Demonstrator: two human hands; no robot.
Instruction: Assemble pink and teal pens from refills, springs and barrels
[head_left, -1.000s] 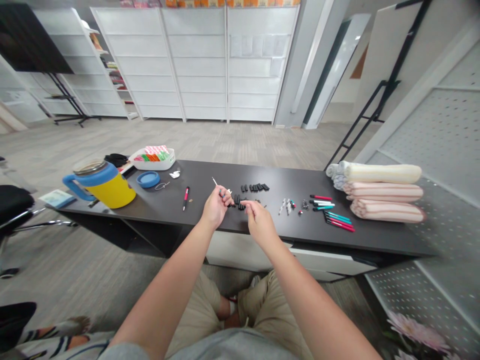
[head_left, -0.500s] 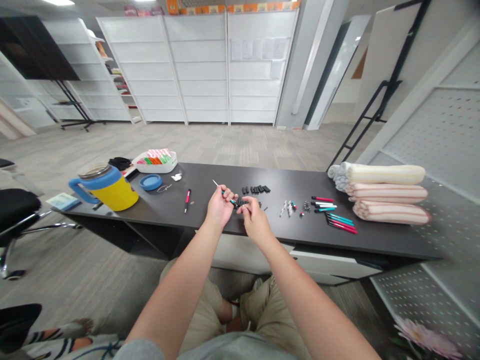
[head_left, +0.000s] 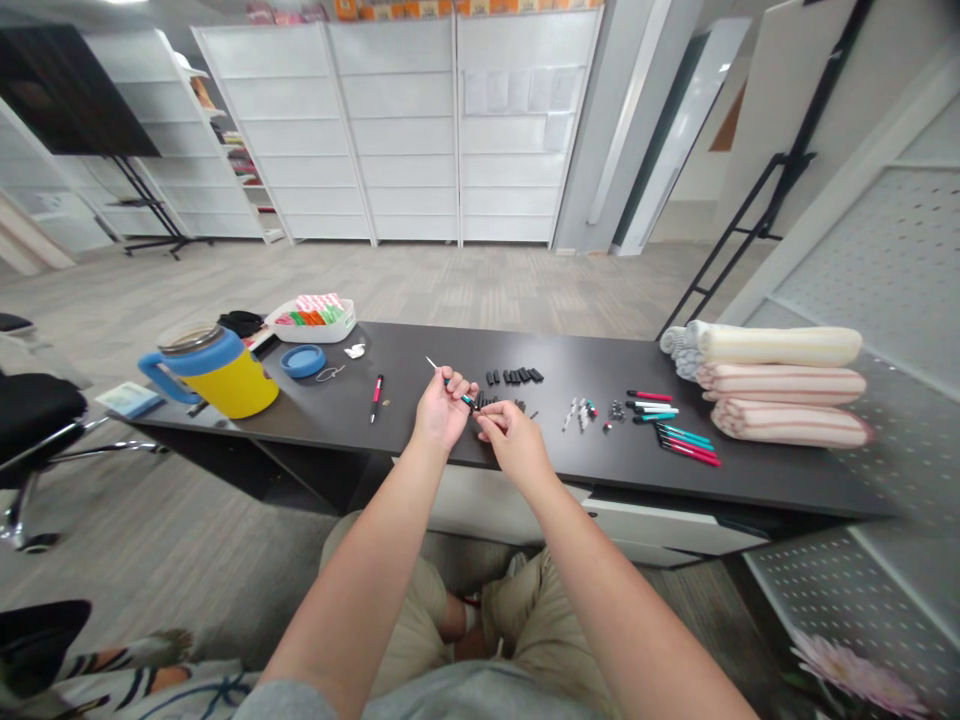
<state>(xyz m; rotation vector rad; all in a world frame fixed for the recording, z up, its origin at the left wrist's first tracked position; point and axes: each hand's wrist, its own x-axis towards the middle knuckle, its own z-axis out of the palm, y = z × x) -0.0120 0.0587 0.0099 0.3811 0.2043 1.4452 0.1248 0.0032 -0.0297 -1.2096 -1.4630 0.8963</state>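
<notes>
Left hand (head_left: pixel 444 405) curled round a teal barrel (head_left: pixel 468 401), held over the surface (head_left: pixel 600 355), a thin white rod (head_left: pixel 431 362) jutting from the hand's far side. Right hand (head_left: pixel 514 438) pinching the barrel's dark near end; any small part between its fingertips too fine to make out. Likeliest trouble: a crooked push or loose pinch, and the barrel twists or a piece drops. Dark tubes (head_left: pixel 490 403) lie just beyond the fingers; a low knuckle could scatter them. Farther right, clear parts (head_left: pixel 583 414) and tiny dark bits (head_left: pixel 616 411), easily swept by a sleeve-less forearm. Red pen (head_left: pixel 376 399) leftward, apart; might roll if bumped.
</notes>
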